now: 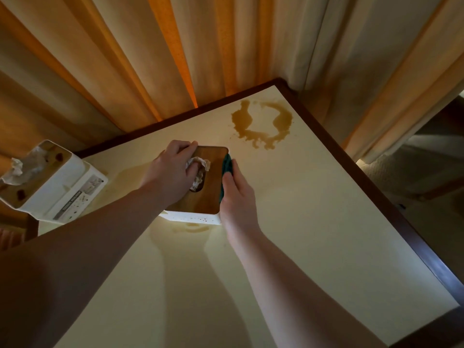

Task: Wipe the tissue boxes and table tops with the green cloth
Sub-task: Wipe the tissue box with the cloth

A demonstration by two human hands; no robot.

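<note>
Two bare forearms reach in from the near edge over the cream desk (313, 222), and both meet at the tissue box (208, 187) standing near the middle of it. That box is the landmark: white walls, a wooden lid, brown specks along its near white side, a crumpled tissue (199, 169) poking up from the slot.

On the right side of the box, the right hand (237, 197) has its fingers curled round the green cloth (227, 169) and presses it against the lid's right edge; only a strip of green shows past the fingers. On the left half of the box, the left hand (170, 172) lies over the lid, fingers curled round the far left corner, thumb close by the tissue, holding the box steady.

Just in front of the box, a faint brown smear (190, 228) marks the desk top. Left of the box, at the desk's left edge, a second tissue box (47, 182) sits tilted, white with a printed label, brown spots on its top and a tissue sticking out.

Beyond the box, toward the far right corner, a brown ring-shaped spill (261, 124) spreads over the desk. Behind it all hang beige and orange curtains (175, 59).
</note>
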